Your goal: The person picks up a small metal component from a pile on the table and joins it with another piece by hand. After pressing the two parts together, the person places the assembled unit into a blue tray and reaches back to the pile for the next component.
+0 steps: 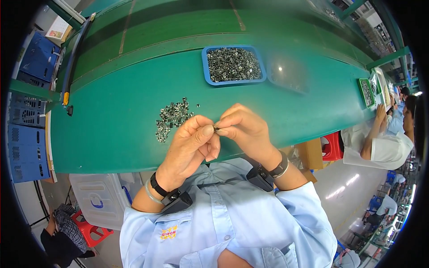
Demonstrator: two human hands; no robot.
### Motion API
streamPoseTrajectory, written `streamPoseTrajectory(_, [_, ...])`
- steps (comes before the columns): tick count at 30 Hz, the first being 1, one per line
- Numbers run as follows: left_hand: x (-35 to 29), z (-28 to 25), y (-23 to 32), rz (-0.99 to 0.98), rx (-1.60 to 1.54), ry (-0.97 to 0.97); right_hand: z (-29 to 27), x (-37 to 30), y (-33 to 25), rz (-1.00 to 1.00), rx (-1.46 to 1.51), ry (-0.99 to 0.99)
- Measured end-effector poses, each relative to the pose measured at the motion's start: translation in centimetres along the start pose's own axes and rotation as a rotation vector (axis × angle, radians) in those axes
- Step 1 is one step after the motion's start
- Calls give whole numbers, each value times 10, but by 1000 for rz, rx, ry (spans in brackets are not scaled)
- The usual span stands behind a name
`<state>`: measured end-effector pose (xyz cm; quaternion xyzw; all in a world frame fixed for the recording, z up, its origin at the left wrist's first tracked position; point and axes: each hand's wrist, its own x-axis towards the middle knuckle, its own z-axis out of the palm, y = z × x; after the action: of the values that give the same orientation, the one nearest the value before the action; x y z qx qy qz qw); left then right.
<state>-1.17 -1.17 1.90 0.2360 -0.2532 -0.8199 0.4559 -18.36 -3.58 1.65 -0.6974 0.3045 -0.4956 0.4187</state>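
My left hand (pixel 193 142) and my right hand (pixel 245 130) meet fingertip to fingertip over the near part of the green table. Pinched between them is a small dark part (pixel 216 129), too small to name; both hands' thumbs and forefingers close on it. Just beyond my left hand lies a loose pile of small shiny metal parts (pixel 173 114), with a single piece (pixel 198 106) apart from it on the right. Farther back, a blue tray (pixel 207 67) is filled with many similar small metal pieces.
The green tabletop (pixel 107 116) runs across in front of me, with a green conveyor belt (pixel 178 22) beyond. Blue crates (pixel 29 147) stand at left. A clear plastic bin (pixel 96 196) sits below the table edge. On the right are a green tray (pixel 366 93) and a co-worker (pixel 389 138).
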Motion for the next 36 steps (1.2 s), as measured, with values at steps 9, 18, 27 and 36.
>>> streamPoseTrajectory(9, [0,-4,0,-42,14,-15,1,-3,1,21,2,-8])
streamPoseTrajectory(18, [0,-5,9,-91,97,2,2,-4,4,-23,-96,-11])
streamPoseTrajectory(27, [-1,-5,0,-101,-45,2,1,-5,4,51,-31,-28])
streamPoseTrajectory(36, [-3,-5,1,-100,3,8,0,-5,5,50,13,-62])
